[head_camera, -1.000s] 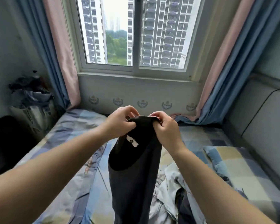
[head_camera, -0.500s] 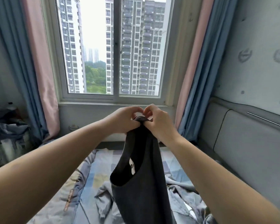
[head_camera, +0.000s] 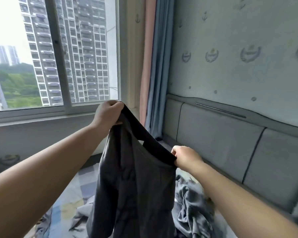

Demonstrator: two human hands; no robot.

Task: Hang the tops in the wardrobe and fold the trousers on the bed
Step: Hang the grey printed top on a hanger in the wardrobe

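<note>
Head camera view, looking forward and down over a bed toward a window. A dark grey garment (head_camera: 138, 186) hangs in the air at the centre, held up above the bed (head_camera: 70, 200) by two bare hands. It has a wide black band (head_camera: 150, 140) along its top edge, stretched in a slant between the hands, and soft, thin cloth that falls in loose folds out of the bottom of the view. Whether it is a top or a pair of trousers cannot be told for sure; the band looks like a waistband or a hem.

The left hand (head_camera: 108, 114) is higher, its fingers curled and clamped on one end of the band. The right hand (head_camera: 186, 157) is lower and to the right, its fingers pinched on the other end.

The step in hand seems to be opening the garment out to sort it. The next move likely calls for deciding its kind, then either laying it flat on the bed to fold or carrying it to the wardrobe, which is not in view.

Below, crumpled grey clothes (head_camera: 193, 206) lie on the checked bedsheet. A padded grey headboard (head_camera: 222, 134) runs along the right wall, with blue and pink curtains (head_camera: 151, 66) beside the window (head_camera: 58, 57).
</note>
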